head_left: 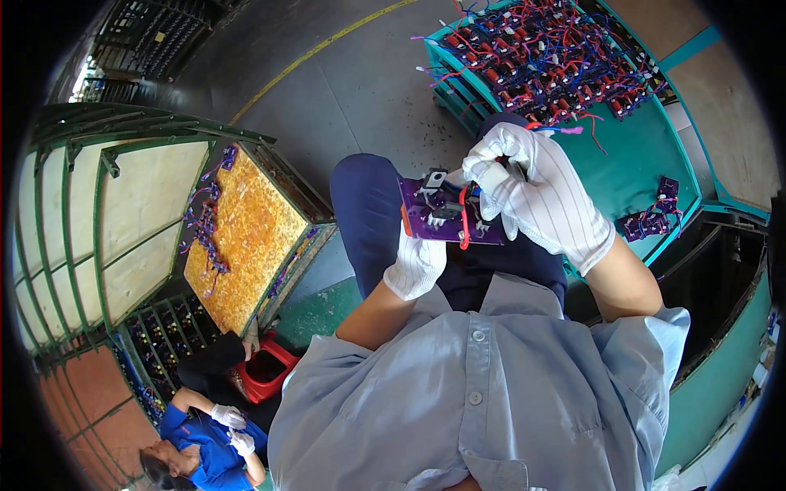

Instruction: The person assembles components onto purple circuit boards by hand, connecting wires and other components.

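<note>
My left hand (416, 268), in a white striped glove, grips a purple circuit board (419, 222) from below, over my lap. Black components with metal tabs (434, 182) stand on the board, and a red wire (465, 222) loops across its face. My gloved right hand (544, 192) is closed at the board's right end, its fingers pinched together; what lies between them is hidden. Red and blue wires with a purple tip (565, 130) stick out from behind the right hand's knuckles.
At the upper right, a teal table (598, 168) bears many wired boards (548, 57); a few more boards (655, 214) lie near its right edge. Left stands a yellow-brown board-topped stand (237, 237) with wired pieces. A co-worker in blue (209, 446) sits lower left near a red stool (268, 368).
</note>
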A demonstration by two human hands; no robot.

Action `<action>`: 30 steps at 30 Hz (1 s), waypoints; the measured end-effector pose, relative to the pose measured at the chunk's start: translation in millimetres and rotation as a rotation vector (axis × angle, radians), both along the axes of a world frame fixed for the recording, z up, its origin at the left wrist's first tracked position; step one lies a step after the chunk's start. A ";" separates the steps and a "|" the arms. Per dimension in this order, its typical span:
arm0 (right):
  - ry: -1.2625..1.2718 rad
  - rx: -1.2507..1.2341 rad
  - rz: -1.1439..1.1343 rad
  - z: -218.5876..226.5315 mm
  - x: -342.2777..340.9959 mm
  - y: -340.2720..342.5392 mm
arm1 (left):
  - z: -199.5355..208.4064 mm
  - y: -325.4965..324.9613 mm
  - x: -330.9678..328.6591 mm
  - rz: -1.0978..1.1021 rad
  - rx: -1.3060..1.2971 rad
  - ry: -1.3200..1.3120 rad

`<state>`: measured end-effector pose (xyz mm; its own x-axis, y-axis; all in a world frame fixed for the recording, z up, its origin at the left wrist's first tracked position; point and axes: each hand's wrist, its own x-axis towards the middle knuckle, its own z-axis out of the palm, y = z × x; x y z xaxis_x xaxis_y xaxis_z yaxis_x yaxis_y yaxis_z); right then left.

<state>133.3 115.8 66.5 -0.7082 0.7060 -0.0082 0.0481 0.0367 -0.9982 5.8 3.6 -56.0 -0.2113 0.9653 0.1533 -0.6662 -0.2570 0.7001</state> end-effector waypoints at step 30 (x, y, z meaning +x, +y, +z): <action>0.328 -0.900 -0.209 -84.6 -4.1 -1.1 | 70.0 64.7 -52.6 0.440 0.856 1.891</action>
<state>129.2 114.7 -18.1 -0.6331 0.6439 -0.4296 -0.3180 -0.7224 -0.6140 -46.8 68.3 14.0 0.5522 0.5004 0.6669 0.7095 -0.7021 -0.0606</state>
